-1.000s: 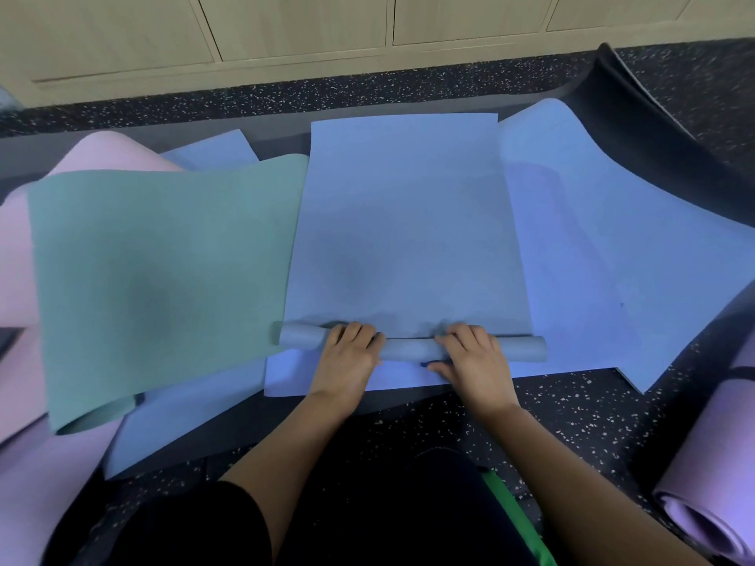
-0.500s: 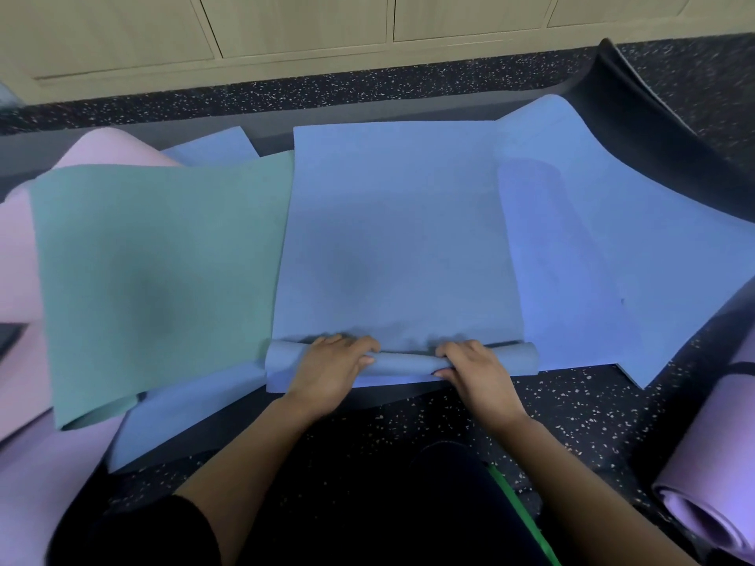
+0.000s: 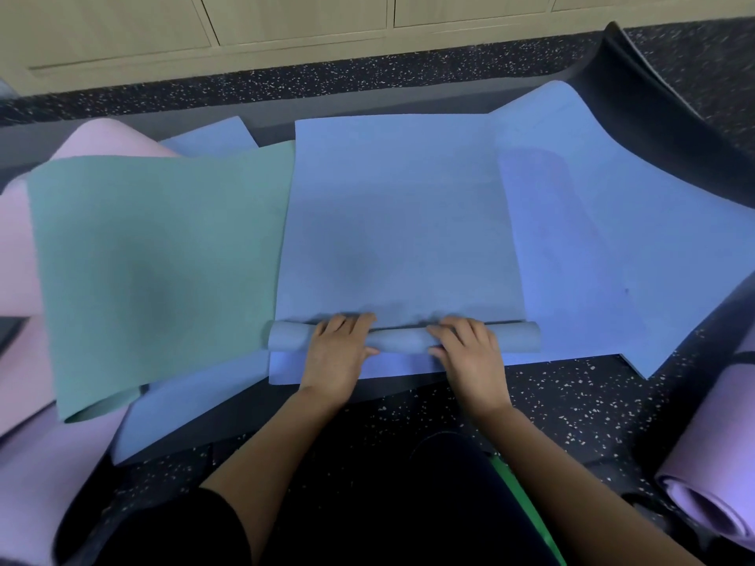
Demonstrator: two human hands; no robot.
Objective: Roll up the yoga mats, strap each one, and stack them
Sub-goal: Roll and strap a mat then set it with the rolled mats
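A blue yoga mat (image 3: 392,222) lies flat in front of me, its near end wound into a thin roll (image 3: 402,341). My left hand (image 3: 337,357) grips the roll left of its middle, fingers curled over the top and thumb on the near side. My right hand (image 3: 474,357) grips it the same way right of the middle. Both ends of the roll stick out past my hands. A rolled purple mat (image 3: 711,475) lies on the floor at the lower right.
A green mat (image 3: 155,271) overlaps the left side, with pink (image 3: 16,255) and lilac (image 3: 36,484) mats under it. Another blue mat (image 3: 613,239) spreads to the right, and a black mat (image 3: 653,116) curls up behind it. Wooden cabinets (image 3: 286,18) line the far wall.
Both hands first drew the roll back toward me, then pushed it forward. The flat part of the blue mat is a little shorter than a second ago.
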